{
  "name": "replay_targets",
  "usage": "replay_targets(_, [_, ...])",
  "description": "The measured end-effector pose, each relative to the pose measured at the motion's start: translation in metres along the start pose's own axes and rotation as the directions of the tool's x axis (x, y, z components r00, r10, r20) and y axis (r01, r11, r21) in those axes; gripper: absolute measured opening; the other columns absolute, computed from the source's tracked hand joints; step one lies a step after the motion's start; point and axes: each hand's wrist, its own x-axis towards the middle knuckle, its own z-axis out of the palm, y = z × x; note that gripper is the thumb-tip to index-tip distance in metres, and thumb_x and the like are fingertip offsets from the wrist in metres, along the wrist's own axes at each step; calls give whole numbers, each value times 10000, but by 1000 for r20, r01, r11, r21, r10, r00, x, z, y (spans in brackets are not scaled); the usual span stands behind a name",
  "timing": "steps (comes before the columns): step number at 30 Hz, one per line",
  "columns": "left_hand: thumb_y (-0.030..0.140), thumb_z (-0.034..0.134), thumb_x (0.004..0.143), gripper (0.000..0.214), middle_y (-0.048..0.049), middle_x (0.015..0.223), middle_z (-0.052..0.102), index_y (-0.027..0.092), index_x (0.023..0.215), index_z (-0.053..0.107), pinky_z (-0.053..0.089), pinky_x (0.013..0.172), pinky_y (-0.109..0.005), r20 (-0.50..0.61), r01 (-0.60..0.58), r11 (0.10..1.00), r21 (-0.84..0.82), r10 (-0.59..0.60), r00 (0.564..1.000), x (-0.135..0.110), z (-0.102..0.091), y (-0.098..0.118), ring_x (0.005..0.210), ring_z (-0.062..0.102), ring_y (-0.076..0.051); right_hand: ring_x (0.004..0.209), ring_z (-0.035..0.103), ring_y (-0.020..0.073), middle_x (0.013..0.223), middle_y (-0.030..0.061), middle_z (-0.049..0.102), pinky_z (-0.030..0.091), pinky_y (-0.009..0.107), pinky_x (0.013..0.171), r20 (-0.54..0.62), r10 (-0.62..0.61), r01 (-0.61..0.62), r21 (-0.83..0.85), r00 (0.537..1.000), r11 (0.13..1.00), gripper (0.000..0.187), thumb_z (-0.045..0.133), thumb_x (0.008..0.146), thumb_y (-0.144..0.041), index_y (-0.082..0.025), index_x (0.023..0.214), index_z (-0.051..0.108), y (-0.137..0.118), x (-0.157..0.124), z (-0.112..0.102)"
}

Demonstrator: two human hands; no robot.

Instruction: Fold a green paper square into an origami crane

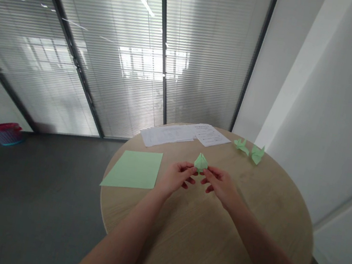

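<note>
A small folded piece of light green paper [201, 161] is held up over the round wooden table [249, 216]. My left hand [177, 178] pinches its left lower edge with thumb and fingers closed. My right hand [220, 185] pinches its right lower edge the same way. The two hands almost meet beneath the paper, above the middle of the table.
A flat sheet of green paper [134, 169] lies at the table's left edge. White printed sheets [182, 134] lie at the far edge. Two folded green paper figures [250, 150] sit at the far right. A red and blue basket [5, 132] stands on the dark floor, left.
</note>
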Motion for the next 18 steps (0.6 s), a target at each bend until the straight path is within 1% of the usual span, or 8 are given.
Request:
replay_targets(1, [474,716,821,357,-101,986,753,175,1013,752,465,474,-201,-7,-7,1000,-11,7,1000,1,0,-1,734,709,-172,782,690,216,1006,110,762,499,254,486,-5,1,-1,5,1000,1000,391,707,805,-516,-204,1032,768,0,0,0])
replay_targets(3, [482,738,797,358,-100,908,746,162,956,760,484,490,-213,-31,-29,999,-40,28,999,2,0,-2,792,709,-202,841,700,248,960,116,760,514,266,494,-14,7,-7,14,1000,1000,377,722,798,-520,-199,986,778,2,0,0])
replay_targets(6, [485,770,761,353,-93,827,728,148,867,761,497,505,-229,-60,-54,996,-70,50,997,3,1,-4,801,694,-215,845,704,262,857,104,750,518,274,496,-25,29,-28,41,999,999,347,737,783,-516,-202,924,787,3,0,2])
replay_targets(12, [475,799,724,344,-58,749,696,145,809,746,498,524,-238,-97,-88,991,-99,79,992,4,3,-7,682,636,-162,839,690,258,851,98,738,513,277,501,-33,61,-56,117,998,992,343,770,742,-510,-195,876,788,2,-1,4])
replay_targets(15, [472,800,715,344,-37,717,676,147,807,731,488,514,-232,-116,-107,988,-112,94,989,4,4,-7,628,603,-138,845,683,254,865,93,729,509,270,497,-30,59,-54,148,998,987,357,790,726,-509,-194,893,774,0,-2,5])
replay_targets(18, [455,796,716,327,-21,694,663,151,807,720,474,498,-224,-131,-127,985,-114,112,985,4,4,-6,589,575,-120,873,677,249,894,80,723,520,256,494,-49,43,-31,215,998,976,377,834,687,-488,-206,915,734,0,-2,6])
